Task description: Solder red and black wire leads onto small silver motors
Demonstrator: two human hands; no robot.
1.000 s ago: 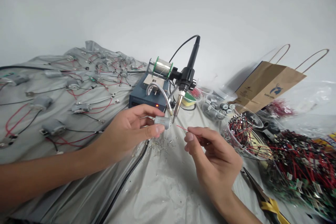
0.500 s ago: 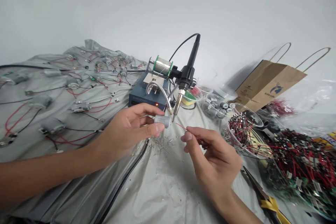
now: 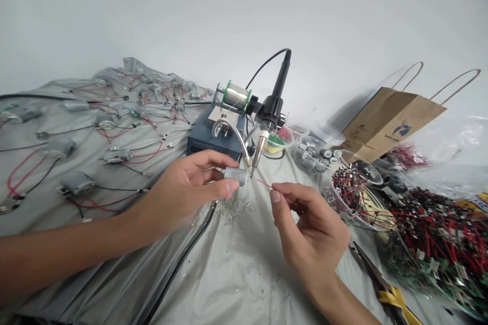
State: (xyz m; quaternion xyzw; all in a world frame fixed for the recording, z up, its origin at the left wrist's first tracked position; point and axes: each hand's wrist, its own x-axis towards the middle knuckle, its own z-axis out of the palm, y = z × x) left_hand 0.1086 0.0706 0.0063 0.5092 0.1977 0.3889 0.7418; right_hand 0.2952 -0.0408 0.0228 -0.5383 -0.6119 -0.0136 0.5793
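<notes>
Bare left forearm (image 3: 76, 251), bare right forearm (image 3: 345, 297), slender bare fingers (image 3: 208, 158), thumbnails (image 3: 276, 195) apparently short, though small in view

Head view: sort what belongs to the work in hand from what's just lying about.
Seems to belong:
grey motor, in the left hand
red wire, pinched by the right hand
soldering iron, its tip near the motor
solder spool
wired motors on the left

Probably just lying about:
paper bag
clear plastic
pliers, unheld
</notes>
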